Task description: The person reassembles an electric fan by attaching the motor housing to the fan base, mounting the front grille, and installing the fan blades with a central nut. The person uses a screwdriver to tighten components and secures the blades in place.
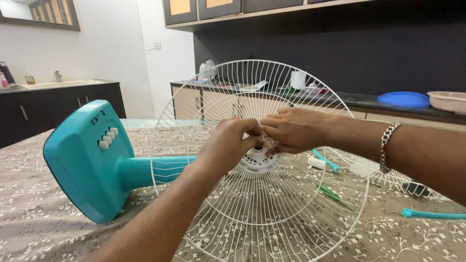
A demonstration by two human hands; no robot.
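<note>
A teal table fan lies on its side on the table, its square base [87,160] with white buttons at the left. A round white wire guard [272,208] stands upright on the fan's head, facing me. My left hand [228,143] and my right hand [293,128] meet at the guard's white hub [257,160], fingers pinched around a small part at the centre; the part itself is hidden by my fingers. A silver chain bracelet [387,145] hangs on my right wrist.
A floral grey cloth [39,218] covers the table. Behind the guard lie a second wire guard [412,182], green and teal screwdrivers [330,191] and a teal part [432,213]. A dark counter at the back holds a blue lid [403,99] and a pink tub [449,101].
</note>
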